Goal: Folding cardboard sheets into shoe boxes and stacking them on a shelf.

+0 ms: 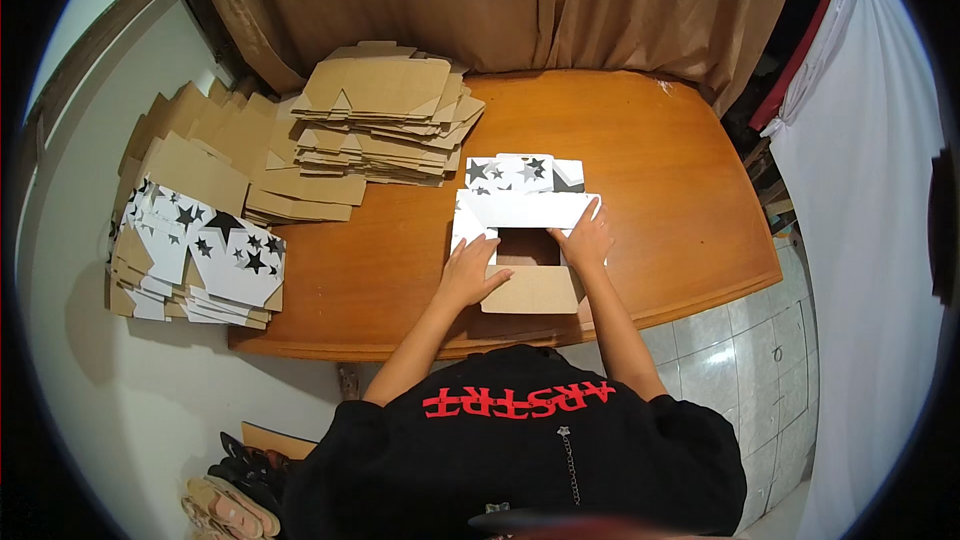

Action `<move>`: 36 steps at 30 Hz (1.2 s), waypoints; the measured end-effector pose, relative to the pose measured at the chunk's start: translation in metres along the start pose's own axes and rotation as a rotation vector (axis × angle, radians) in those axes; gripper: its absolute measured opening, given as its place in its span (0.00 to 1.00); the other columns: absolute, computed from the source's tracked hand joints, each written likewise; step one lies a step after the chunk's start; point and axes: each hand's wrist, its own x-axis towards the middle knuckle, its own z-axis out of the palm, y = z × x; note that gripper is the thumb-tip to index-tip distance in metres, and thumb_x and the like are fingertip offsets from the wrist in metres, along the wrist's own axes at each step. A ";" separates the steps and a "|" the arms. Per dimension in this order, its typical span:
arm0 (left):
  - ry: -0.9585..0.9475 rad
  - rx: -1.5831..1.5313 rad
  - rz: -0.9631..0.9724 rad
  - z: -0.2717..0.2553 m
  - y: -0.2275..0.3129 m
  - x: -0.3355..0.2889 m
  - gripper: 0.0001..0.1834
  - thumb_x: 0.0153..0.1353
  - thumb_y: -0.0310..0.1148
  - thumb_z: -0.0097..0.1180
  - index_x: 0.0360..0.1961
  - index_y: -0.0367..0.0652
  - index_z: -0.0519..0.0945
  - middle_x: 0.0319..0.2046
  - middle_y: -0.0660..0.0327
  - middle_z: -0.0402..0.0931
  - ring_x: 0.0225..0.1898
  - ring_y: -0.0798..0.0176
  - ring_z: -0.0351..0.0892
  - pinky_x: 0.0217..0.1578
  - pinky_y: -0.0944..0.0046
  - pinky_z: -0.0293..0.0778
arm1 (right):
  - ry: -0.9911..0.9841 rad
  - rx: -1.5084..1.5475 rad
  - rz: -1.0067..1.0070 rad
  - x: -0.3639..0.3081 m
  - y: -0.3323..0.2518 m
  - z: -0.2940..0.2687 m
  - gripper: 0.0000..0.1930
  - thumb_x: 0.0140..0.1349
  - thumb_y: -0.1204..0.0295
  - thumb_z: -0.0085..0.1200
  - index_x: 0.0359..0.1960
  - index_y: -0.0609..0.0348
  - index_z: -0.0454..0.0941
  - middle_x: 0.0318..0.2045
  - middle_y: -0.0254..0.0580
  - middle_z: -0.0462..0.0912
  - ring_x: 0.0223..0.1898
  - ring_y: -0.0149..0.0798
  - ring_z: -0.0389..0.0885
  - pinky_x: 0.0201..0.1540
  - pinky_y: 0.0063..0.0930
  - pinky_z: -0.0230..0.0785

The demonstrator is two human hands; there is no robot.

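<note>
A partly folded cardboard box (525,210) lies in front of me near the table's front edge. Its panels are white on one face, and a dark rectangular gap shows in its middle. At the far side stick out flaps printed with black stars (510,173). A plain brown flap (532,292) spreads toward me. My left hand (466,273) grips the box's left side, its thumb against the brown flap. On the opposite side my right hand (587,238) holds the right edge, the thumb reaching in toward the gap. The undersides of both hands are hidden.
A tall stack of flat brown cardboard blanks (375,90) stands at the table's back left. More blanks, some star-printed (235,255), lean at the left edge. The wooden table (670,200) extends right. Brown curtains (480,10) hang behind; shoes (235,500) lie lower left.
</note>
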 end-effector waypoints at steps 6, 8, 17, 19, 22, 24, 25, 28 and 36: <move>-0.237 -0.071 0.122 -0.033 0.004 -0.011 0.42 0.40 0.58 0.63 0.55 0.45 0.70 0.61 0.56 0.61 0.67 0.54 0.46 0.63 0.40 0.30 | -0.076 0.113 -0.003 0.004 0.013 0.000 0.53 0.44 0.43 0.59 0.63 0.66 0.47 0.61 0.59 0.52 0.57 0.57 0.60 0.49 0.53 0.62; -0.237 -0.105 0.125 -0.036 0.000 -0.020 0.38 0.41 0.54 0.64 0.54 0.48 0.71 0.61 0.57 0.61 0.67 0.54 0.45 0.62 0.38 0.29 | -0.090 0.142 -0.022 0.009 0.021 0.007 0.53 0.45 0.42 0.57 0.63 0.66 0.47 0.62 0.59 0.52 0.58 0.58 0.59 0.51 0.54 0.60; 0.137 -0.338 -0.189 0.000 -0.004 0.010 0.21 0.50 0.44 0.61 0.42 0.44 0.77 0.52 0.59 0.70 0.59 0.53 0.61 0.60 0.47 0.48 | -0.268 0.792 0.077 0.046 0.061 0.049 0.43 0.59 0.39 0.32 0.65 0.63 0.45 0.65 0.59 0.44 0.65 0.59 0.42 0.65 0.44 0.36; 0.464 -0.423 -0.300 0.014 0.003 0.027 0.20 0.48 0.39 0.63 0.41 0.42 0.75 0.46 0.59 0.72 0.51 0.54 0.67 0.52 0.60 0.63 | -0.297 0.852 0.032 0.054 0.071 0.051 0.43 0.59 0.41 0.35 0.65 0.65 0.45 0.64 0.61 0.44 0.65 0.59 0.42 0.65 0.43 0.36; 0.618 -0.224 -0.311 0.025 -0.002 0.035 0.21 0.44 0.35 0.64 0.41 0.46 0.74 0.46 0.59 0.70 0.52 0.56 0.65 0.52 0.56 0.60 | -0.296 0.738 -0.036 0.038 0.047 0.028 0.44 0.58 0.46 0.43 0.64 0.69 0.45 0.63 0.64 0.45 0.64 0.60 0.44 0.65 0.42 0.39; 0.606 -0.078 -0.328 0.033 -0.002 0.033 0.21 0.42 0.34 0.65 0.40 0.48 0.74 0.49 0.62 0.68 0.53 0.56 0.63 0.52 0.55 0.60 | -0.247 0.566 -0.039 0.027 0.039 0.025 0.44 0.56 0.49 0.48 0.64 0.71 0.45 0.63 0.67 0.46 0.63 0.60 0.46 0.64 0.41 0.42; 0.621 -0.062 -0.325 0.034 -0.001 0.032 0.22 0.41 0.34 0.66 0.40 0.49 0.74 0.49 0.61 0.67 0.54 0.55 0.62 0.52 0.54 0.59 | -0.191 0.490 -0.080 0.023 0.038 0.026 0.46 0.54 0.51 0.52 0.63 0.71 0.44 0.62 0.68 0.47 0.62 0.61 0.49 0.62 0.42 0.46; 0.633 -0.072 -0.364 0.035 0.001 0.035 0.24 0.38 0.34 0.67 0.40 0.50 0.74 0.51 0.60 0.63 0.55 0.53 0.58 0.53 0.52 0.58 | -0.094 0.344 -0.131 0.015 0.034 0.022 0.48 0.48 0.56 0.59 0.63 0.72 0.44 0.60 0.67 0.51 0.58 0.63 0.57 0.56 0.45 0.58; 0.407 -0.100 -0.627 0.016 0.012 0.046 0.28 0.35 0.34 0.69 0.42 0.51 0.73 0.56 0.59 0.55 0.57 0.50 0.52 0.54 0.51 0.58 | -0.081 0.114 -0.056 0.009 0.020 0.012 0.47 0.45 0.60 0.63 0.61 0.70 0.49 0.61 0.63 0.51 0.57 0.59 0.60 0.52 0.47 0.62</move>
